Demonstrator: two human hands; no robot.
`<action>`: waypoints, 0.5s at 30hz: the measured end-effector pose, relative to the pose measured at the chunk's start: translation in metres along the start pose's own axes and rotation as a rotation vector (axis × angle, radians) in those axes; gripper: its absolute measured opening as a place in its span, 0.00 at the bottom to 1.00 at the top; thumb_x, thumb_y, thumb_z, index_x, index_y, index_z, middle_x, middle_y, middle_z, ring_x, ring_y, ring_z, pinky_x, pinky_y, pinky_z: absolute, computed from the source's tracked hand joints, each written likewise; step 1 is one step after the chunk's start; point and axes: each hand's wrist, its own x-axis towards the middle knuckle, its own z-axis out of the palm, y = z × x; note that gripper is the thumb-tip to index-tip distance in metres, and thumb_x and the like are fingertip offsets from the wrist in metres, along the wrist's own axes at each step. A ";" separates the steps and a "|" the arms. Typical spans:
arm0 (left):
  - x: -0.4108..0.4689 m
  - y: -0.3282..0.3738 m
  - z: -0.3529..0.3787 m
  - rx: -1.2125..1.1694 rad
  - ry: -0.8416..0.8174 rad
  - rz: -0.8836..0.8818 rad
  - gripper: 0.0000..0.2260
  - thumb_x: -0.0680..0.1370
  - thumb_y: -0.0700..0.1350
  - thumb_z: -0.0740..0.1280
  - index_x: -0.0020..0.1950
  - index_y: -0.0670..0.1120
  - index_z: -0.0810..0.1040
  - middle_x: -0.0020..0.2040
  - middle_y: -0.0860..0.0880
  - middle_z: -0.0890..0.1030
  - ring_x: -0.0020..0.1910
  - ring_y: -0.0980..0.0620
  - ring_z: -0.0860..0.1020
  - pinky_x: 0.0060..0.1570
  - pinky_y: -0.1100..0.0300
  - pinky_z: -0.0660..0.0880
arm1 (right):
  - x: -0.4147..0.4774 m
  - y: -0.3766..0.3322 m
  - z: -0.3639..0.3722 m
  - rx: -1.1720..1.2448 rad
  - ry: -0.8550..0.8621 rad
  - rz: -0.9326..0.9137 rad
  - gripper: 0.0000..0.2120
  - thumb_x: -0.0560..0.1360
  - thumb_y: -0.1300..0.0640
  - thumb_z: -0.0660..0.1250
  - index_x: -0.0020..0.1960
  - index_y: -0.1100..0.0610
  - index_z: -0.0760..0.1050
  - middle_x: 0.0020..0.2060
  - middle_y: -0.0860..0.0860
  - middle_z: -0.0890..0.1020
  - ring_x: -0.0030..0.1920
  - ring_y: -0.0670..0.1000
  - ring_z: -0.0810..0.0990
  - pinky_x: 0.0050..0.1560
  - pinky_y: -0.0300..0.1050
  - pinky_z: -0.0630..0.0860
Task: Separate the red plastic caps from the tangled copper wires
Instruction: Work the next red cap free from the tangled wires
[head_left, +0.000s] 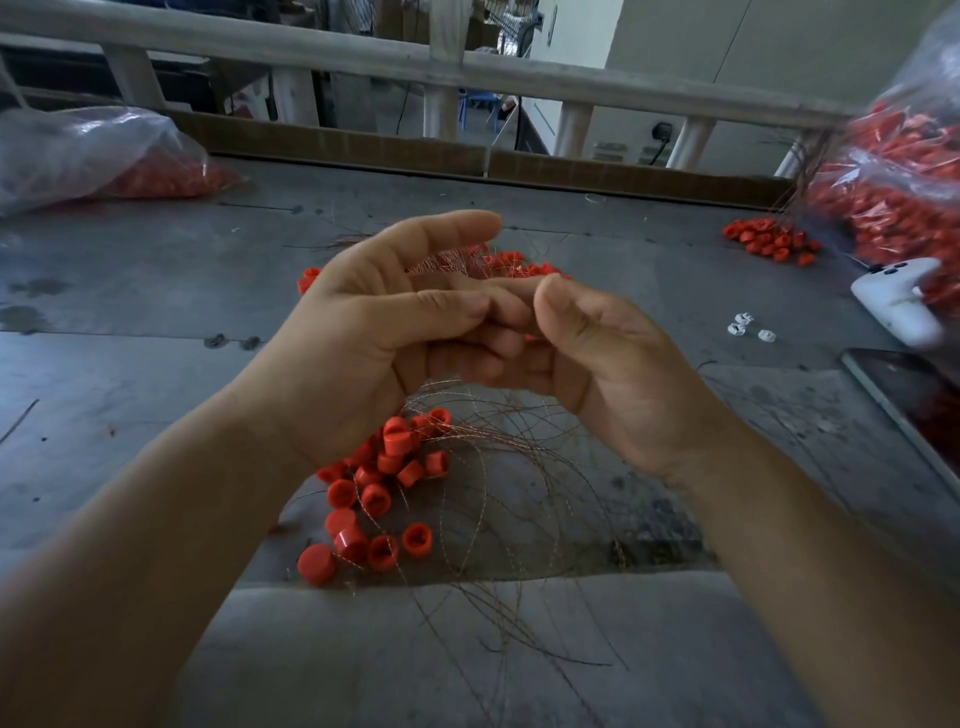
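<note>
My left hand (374, 332) and my right hand (608, 364) meet above the middle of the grey table (130, 322), fingertips pinched together. A sliver of a red cap (530, 338) shows between the fingers. Thin copper wires (498, 467) hang from under both hands and spread in loose loops toward the table's front edge. A cluster of red plastic caps (379, 493) lies tangled in those wires below my left wrist. More red caps and a wire bundle (498, 260) lie behind my hands, partly hidden.
A clear bag of red caps (104, 156) lies at the far left, a bigger bag (904, 171) at the far right. A small pile of red caps (774, 241) sits beside it. A white device (898, 301), a dark phone (914, 410) and small white bits (748, 325) occupy the right side.
</note>
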 end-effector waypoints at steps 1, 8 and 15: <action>0.000 -0.001 0.000 0.001 -0.008 0.002 0.19 0.68 0.34 0.64 0.59 0.43 0.73 0.37 0.45 0.83 0.33 0.52 0.82 0.33 0.63 0.79 | 0.000 0.000 0.000 0.012 0.006 0.015 0.19 0.73 0.47 0.59 0.51 0.61 0.76 0.39 0.49 0.82 0.42 0.48 0.82 0.45 0.40 0.78; 0.000 0.001 -0.003 0.009 -0.017 0.041 0.18 0.68 0.32 0.61 0.57 0.43 0.74 0.37 0.45 0.83 0.34 0.53 0.82 0.33 0.64 0.78 | -0.001 -0.004 -0.004 0.039 -0.007 0.060 0.15 0.66 0.51 0.66 0.50 0.58 0.76 0.26 0.45 0.77 0.28 0.44 0.76 0.40 0.43 0.80; -0.001 0.001 -0.002 -0.004 -0.059 0.027 0.18 0.68 0.31 0.60 0.56 0.42 0.74 0.37 0.46 0.83 0.33 0.53 0.81 0.33 0.64 0.78 | -0.002 -0.003 -0.006 -0.060 0.023 0.026 0.07 0.63 0.50 0.68 0.39 0.52 0.77 0.33 0.46 0.80 0.36 0.45 0.79 0.37 0.38 0.77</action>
